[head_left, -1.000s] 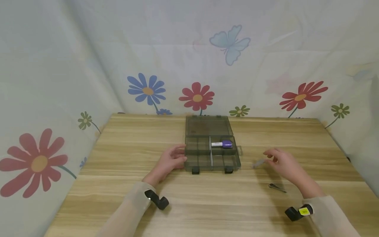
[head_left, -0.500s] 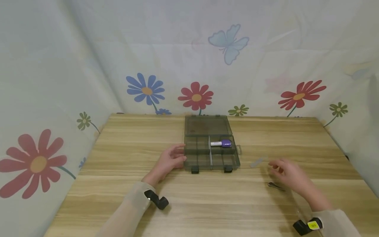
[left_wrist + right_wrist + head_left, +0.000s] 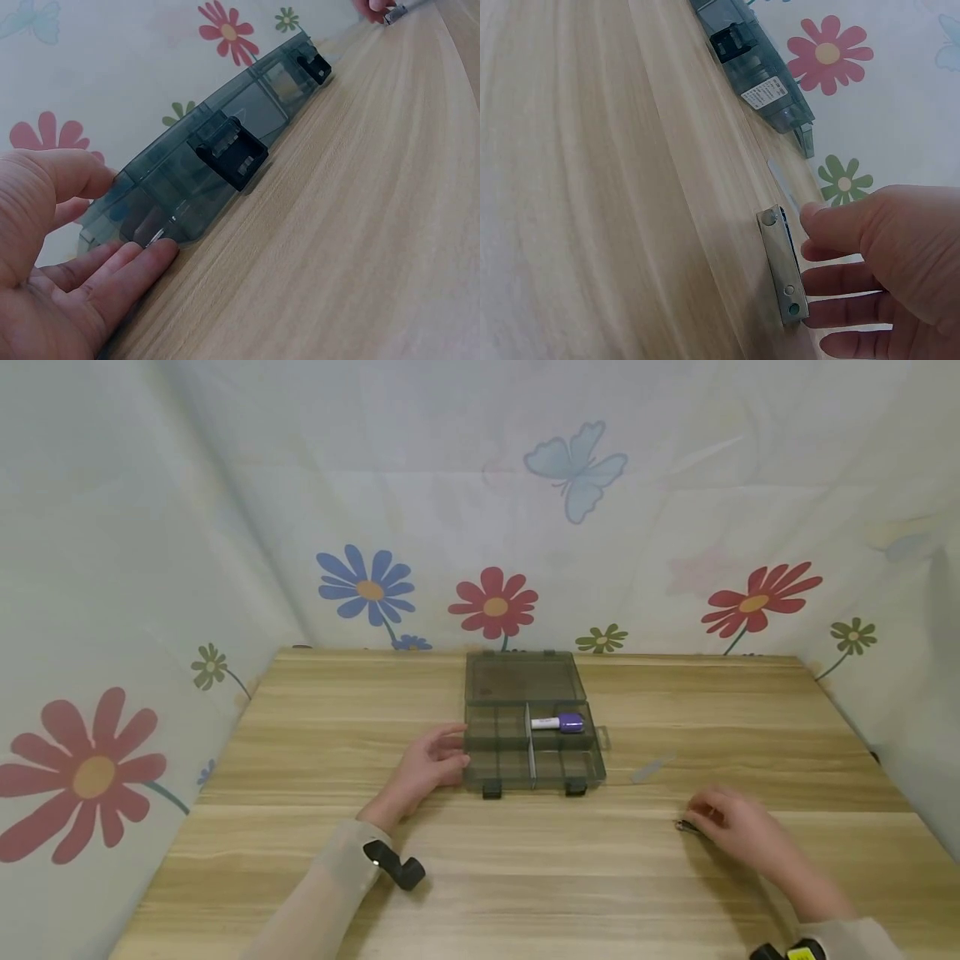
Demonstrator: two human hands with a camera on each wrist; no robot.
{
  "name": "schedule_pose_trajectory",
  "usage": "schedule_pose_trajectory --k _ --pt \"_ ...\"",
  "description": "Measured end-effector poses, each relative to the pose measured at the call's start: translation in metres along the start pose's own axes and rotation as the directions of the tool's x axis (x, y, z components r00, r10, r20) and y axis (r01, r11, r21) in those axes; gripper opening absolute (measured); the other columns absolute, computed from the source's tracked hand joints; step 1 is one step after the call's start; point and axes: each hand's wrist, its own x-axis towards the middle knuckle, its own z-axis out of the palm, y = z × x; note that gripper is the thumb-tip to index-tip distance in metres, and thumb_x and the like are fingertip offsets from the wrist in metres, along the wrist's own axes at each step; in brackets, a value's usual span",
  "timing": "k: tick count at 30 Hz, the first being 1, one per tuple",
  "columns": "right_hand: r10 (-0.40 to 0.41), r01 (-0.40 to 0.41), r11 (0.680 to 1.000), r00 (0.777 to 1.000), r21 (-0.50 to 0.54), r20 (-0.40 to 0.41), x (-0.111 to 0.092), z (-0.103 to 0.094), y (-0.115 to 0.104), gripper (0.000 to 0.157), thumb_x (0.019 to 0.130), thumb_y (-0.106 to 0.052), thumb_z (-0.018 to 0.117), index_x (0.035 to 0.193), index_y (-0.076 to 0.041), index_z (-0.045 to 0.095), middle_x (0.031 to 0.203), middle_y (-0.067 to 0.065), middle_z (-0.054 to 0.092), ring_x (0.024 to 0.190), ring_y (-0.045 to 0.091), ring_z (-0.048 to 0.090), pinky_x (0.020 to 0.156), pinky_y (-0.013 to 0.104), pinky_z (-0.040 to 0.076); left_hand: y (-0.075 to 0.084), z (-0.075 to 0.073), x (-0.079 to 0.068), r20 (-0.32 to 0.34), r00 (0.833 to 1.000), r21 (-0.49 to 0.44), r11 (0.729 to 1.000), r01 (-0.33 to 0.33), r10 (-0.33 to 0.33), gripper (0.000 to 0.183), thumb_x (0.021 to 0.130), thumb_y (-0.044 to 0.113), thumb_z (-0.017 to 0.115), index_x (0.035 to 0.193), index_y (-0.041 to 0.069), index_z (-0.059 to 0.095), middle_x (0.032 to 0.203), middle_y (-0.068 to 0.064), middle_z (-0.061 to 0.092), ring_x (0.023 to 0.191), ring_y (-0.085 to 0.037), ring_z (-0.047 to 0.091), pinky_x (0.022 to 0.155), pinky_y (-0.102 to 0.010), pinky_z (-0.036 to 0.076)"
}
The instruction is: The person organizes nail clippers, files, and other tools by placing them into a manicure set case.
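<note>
My left hand [image 3: 431,768] rests at the left side of a clear dark plastic compartment box [image 3: 498,768], its fingertips [image 3: 161,251] touching the wall. The lid lies back behind it. In a back right compartment lies a small purple bottle with a long white cap [image 3: 570,722], like nail polish. My right hand [image 3: 738,827] is low over the table, fingers loosely bent, fingertips right at the edge of a metal nail clipper [image 3: 781,266]. The hand covers part of the clipper in the head view. A thin grey-white flat strip [image 3: 651,769] lies between box and right hand.
The wooden tabletop [image 3: 525,877] carries all of this. A white cloth [image 3: 420,460] printed with flowers and a butterfly hangs along the back and sides. Two black latches [image 3: 492,789] stick out from the box's front, and a loop from its right side.
My right hand has let go of the grey-white strip, leaving it on the table, and moved toward me to the nail clipper. My left hand stays at the box.
</note>
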Motion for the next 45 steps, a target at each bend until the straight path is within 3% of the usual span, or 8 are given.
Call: schedule_pose_trajectory --k 8,20,45 --pt "0.054 -0.055 0.998 0.997 0.018 0.053 -0.006 0.0016 -0.0008 0.015 0.08 -0.019 0.074 0.09 -0.011 0.067 0.084 -0.005 0.054 0.073 0.009 0.051 0.059 0.026 0.046 0.0014 0.0007 -0.0003 0.0 1.0 -0.007 1.0 0.008 -0.008 0.057 0.088 0.002 0.061 0.14 0.003 0.038 0.134 -0.028 0.04 0.115 -0.033 0.048 0.078 -0.039 0.054" --pt "0.009 -0.009 1.0 1.0 0.002 0.017 -0.0086 0.0061 0.0012 0.016 0.074 -0.007 0.076 0.083 -0.014 0.065 0.083 -0.005 0.052 0.07 0.007 0.048 0.056 0.024 0.044 0.0025 0.0004 -0.0009 0.003 1.0 0.005 1.0 0.003 -0.003 0.057 0.089 0.003 0.061 0.14 0.003 0.037 0.134 -0.028 0.04 0.115 -0.034 0.048 0.079 -0.039 0.053" --pt "0.037 -0.038 0.998 0.999 0.042 0.025 0.0005 0.0071 -0.0033 0.011 0.082 -0.005 0.069 0.088 -0.01 0.061 0.078 -0.006 0.053 0.067 0.004 0.046 0.055 0.023 0.043 -0.0045 -0.0012 0.0018 -0.001 1.0 -0.018 1.0 0.004 -0.004 0.058 0.088 0.001 0.062 0.14 0.002 0.037 0.134 -0.028 0.04 0.114 -0.033 0.048 0.079 -0.04 0.053"
